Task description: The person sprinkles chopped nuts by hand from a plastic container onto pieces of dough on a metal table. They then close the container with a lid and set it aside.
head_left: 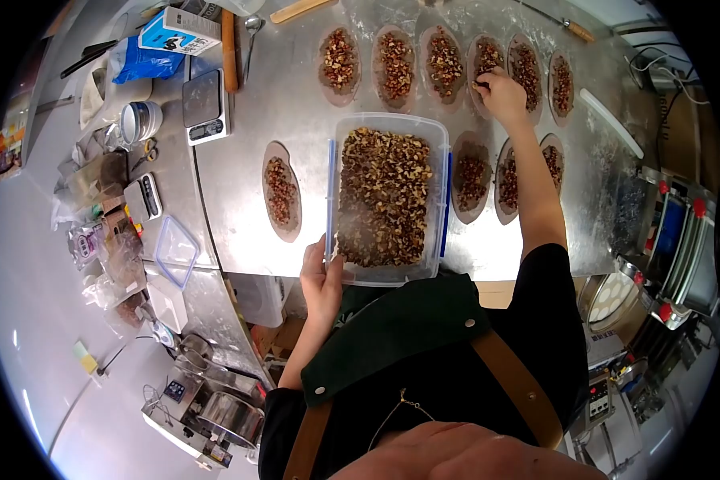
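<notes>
A clear plastic box [442,200] full of chopped nuts [384,196] stands at the front edge of the metal table. My left hand [322,276] grips the box's near left corner, fingers outside the wall. Further off, my right hand [502,92] reaches over an oval of brown dough [478,48] topped with nuts in the back row. Its fingers are bunched at the nuts; what they hold is too small to name. Several more nut-topped ovals lie around it, and a single oval [280,192] lies left of the box.
A kitchen scale [206,104], a blue and white carton [180,32], a rolling pin [230,52] and a spoon [252,40] are at the back left. A white stick [612,122] lies at the right. A second scale [142,198] and bags line the far left.
</notes>
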Available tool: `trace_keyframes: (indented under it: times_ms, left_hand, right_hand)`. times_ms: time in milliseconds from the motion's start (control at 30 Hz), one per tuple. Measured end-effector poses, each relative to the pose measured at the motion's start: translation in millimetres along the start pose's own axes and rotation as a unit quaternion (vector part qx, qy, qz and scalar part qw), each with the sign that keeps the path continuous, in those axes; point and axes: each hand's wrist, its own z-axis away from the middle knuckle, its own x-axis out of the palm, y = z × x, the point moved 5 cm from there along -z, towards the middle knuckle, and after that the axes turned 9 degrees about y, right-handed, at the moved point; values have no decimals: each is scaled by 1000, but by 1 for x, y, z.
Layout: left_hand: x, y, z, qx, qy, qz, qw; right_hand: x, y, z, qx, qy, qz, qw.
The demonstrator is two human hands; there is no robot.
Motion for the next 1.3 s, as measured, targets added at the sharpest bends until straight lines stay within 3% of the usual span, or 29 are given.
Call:
trace_keyframes:
  times_ms: [167, 367, 567, 667, 767, 867, 933, 967, 1033, 1067, 1100, 1133, 1233, 1300]
  left_hand:
    - [4, 11, 3, -47, 13, 44, 998]
    - [3, 6, 3, -34, 15, 38, 999]
    - [2, 6, 12, -34, 22, 20, 999]
    - [4, 14, 23, -41, 38, 20, 998]
    - [4, 11, 34, -55, 56, 31, 996]
    - [4, 2, 44, -51, 61, 37, 996]
    - [7, 3, 49, -61, 59, 55, 995]
    - [10, -4, 51, -53, 57, 67, 995]
    - [13, -16, 51, -7, 40, 40, 998]
    - [16, -16, 52, -18, 28, 65, 997]
    - [18, -16, 53, -19, 16, 61, 998]
    - [20, -11, 53, -10, 0, 57, 998]
    - [21, 2, 60, 44, -40, 31, 998]
    - [23, -7, 57, 133, -58, -10, 989]
  right_hand:
    - [10, 7, 6, 3, 17, -3, 1000]
    - [-7, 26, 18, 111, 24, -42, 993]
    - [7, 26, 26, 100, 24, -59, 993]
    - [2, 18, 26, 66, 75, -37, 994]
    - [-25, 9, 32, 91, 129, -87, 984]
    - [-71, -13, 55, 53, 187, -247, 949]
    - [-113, -62, 87, 57, 128, -378, 915]
    - [-131, -93, 107, 18, 80, -379, 922]
    - [-147, -156, 139, -168, -50, -435, 884]
    - [-139, -178, 160, -235, -144, -398, 875]
    - [-125, -195, 179, -329, -206, -266, 882]
    - [-111, -203, 194, -359, -222, -167, 891]
    - [-88, -211, 208, -329, -145, 42, 932]
    - [-84, -215, 220, -319, -200, -1, 926]
